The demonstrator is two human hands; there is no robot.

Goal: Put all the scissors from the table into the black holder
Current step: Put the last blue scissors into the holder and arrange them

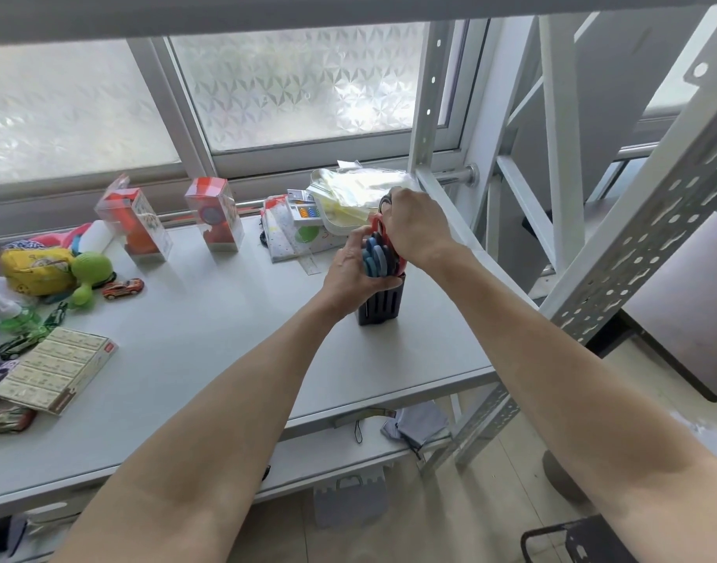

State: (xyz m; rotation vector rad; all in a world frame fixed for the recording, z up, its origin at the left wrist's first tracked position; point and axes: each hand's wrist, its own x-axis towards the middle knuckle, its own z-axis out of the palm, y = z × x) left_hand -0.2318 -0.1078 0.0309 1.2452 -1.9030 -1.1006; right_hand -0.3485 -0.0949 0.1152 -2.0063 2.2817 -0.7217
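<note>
The black holder (380, 304) stands upright on the white table (210, 343), right of centre. Blue scissor handles (375, 258) stick out of its top. My left hand (350, 274) wraps around the holder's upper left side and these handles. My right hand (415, 229) comes from above and grips red-handled scissors (378, 226), whose handles sit just over the holder's far side. The blades are hidden inside the holder or behind my hands.
Two clear toy boxes (214, 215) stand at the back. Plastic bags and a stationery tray (348, 197) lie behind the holder. Toys, a toy car (123, 288) and a flat box (56, 369) crowd the left. A white rack post (425, 103) rises at the right.
</note>
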